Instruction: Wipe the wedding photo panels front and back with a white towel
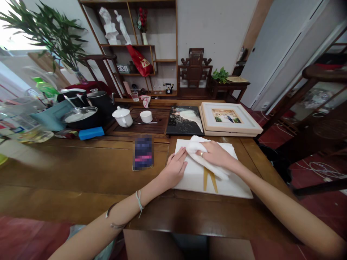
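A white rectangular board (187, 182) lies flat near the right end of the wooden table. My right hand (215, 155), with a ring on one finger, grips a bunched white cloth (193, 144) and presses it onto the board. Fingers stretched out, my left hand (176, 168) rests flat on the board's left side, its fingertips close to the cloth. Below the cloth, two tapering gold strips (209, 180) show on the board; their upper ends are hidden under it.
Behind the board lie a dark photo panel (184, 121) and stacked framed pictures (233, 118). A phone-shaped, blurred object (143, 152) is to the left. Farther left are a lidded white cup (122, 117), a blue block (91, 133), a black pot (81, 117) and a kettle (100, 103).
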`<state>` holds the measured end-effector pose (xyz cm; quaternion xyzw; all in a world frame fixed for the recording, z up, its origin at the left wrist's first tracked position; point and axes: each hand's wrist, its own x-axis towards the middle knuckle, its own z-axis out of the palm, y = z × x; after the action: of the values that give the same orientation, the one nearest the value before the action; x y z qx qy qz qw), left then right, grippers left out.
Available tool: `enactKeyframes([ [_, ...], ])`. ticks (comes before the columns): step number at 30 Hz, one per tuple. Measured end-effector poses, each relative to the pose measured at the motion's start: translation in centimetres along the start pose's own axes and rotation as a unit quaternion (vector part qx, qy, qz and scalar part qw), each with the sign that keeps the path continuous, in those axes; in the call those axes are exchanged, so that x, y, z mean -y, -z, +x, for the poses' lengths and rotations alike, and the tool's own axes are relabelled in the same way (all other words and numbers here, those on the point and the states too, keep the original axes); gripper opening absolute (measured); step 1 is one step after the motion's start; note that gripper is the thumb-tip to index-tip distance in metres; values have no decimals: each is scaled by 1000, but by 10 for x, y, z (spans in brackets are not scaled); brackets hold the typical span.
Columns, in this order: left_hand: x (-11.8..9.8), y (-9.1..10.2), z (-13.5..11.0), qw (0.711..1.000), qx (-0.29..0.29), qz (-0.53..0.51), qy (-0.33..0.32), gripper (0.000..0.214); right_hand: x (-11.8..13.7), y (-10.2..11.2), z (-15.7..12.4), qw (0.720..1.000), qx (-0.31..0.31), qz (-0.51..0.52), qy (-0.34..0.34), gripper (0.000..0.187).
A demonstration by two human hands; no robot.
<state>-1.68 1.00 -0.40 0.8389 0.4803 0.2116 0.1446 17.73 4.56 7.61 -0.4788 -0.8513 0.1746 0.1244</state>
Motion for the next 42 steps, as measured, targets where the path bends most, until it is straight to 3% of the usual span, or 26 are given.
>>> enactKeyframes([
  [7, -3, 3, 0, 1000, -7, 6, -8, 45, 12, -2, 54, 999, 28, 42, 15, 24],
  [12, -2, 2, -1, 1000, -4, 3, -8, 46, 7, -1, 55, 998, 38, 41, 43, 23],
  [20, 5, -1, 2, 998, -24, -60, 2, 47, -11, -5, 15, 997, -9, -48, 59, 36],
  [23, 8, 0, 5, 995, -40, -92, -8, 46, 5, -21, -9, 982, -3, -152, 108, 56],
  [26, 11, -1, 5, 995, -44, -91, -12, 47, 27, -39, -42, 961, 12, -230, 150, 64],
  [29, 13, -5, 3, 996, -33, -77, -5, 47, 45, -50, -74, 951, 16, -232, 204, 69],
  [32, 16, -8, 3, 998, -31, -61, -6, 49, 50, -48, -89, 953, 34, -195, 228, 72],
  [36, 16, -9, 2, 998, -41, -47, -19, 46, 31, -33, -74, 969, 55, -151, 188, 69],
  [42, 15, -10, 1, 998, -43, -35, -18, 45, -14, -20, -18, 982, -13, -162, 94, 64],
])
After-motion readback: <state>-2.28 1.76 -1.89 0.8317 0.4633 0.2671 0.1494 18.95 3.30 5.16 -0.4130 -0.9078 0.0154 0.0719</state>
